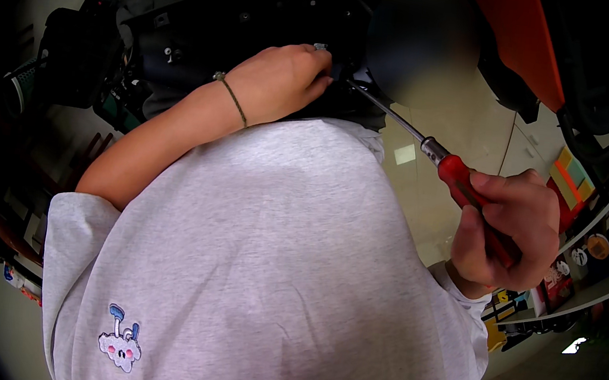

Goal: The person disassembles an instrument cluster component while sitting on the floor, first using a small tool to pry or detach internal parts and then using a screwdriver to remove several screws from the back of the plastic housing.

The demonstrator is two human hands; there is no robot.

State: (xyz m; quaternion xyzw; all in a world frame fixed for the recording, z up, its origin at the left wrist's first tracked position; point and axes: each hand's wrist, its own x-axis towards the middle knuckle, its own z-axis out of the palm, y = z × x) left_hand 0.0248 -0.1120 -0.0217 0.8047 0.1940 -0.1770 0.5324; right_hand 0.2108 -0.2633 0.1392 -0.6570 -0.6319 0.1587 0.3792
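Note:
My right hand is wrapped round the red handle of a screwdriver. The screwdriver's long metal shaft slants up and left, and its tip reaches a small shiny spot at the right end of a black panel. Close to that tip, my left hand rests on the panel with its fingers curled and thumb tucked in. What those fingers hold, if anything, is hidden from view. A small metal piece shows just beyond the knuckles.
An orange panel with black parts stands at the upper right. A black box-like part is at the far left. Pale floor tiles show below the screwdriver. Shelves with colourful goods line the right side.

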